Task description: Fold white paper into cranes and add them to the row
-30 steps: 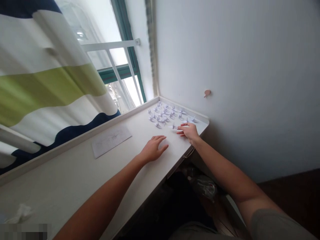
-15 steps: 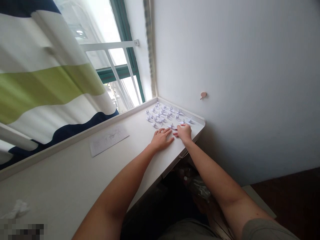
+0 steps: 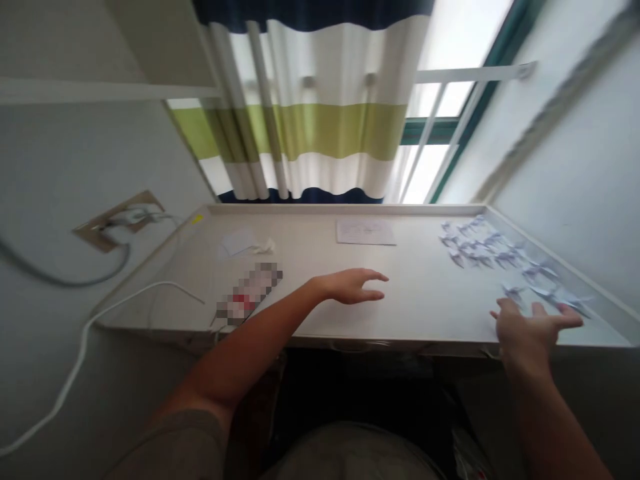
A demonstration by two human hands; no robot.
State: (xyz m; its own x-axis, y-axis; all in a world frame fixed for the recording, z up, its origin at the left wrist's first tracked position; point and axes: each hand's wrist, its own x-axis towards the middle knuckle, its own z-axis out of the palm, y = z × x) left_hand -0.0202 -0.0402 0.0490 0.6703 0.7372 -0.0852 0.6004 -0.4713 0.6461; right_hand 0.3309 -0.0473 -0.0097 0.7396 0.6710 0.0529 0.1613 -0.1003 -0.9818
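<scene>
Many small folded white paper cranes (image 3: 480, 247) stand grouped at the right end of the white desk (image 3: 415, 300). My right hand (image 3: 530, 330) is at their near edge, fingers spread, with nothing seen in it. Just beyond its fingertips sits one paper crane, blurred by motion; whether they touch I cannot tell. Over the middle of the desk my left hand (image 3: 353, 285) is held out with thumb and fingers apart, holding nothing. Behind it, near the back edge, lies a flat sheet or pad of white paper (image 3: 366, 233).
A pixelated oblong item (image 3: 250, 293) lies at the desk's left, near a paper slip (image 3: 237, 242) and a crumpled white scrap (image 3: 265, 247). A white cable (image 3: 83, 347) loops over the left edge from beside a wall socket (image 3: 120, 220). A raised rim borders the desk.
The view has swung left, bringing the desk's left end into sight. My hands have moved apart: the left is away from the cranes, while the right has opened beside them.
</scene>
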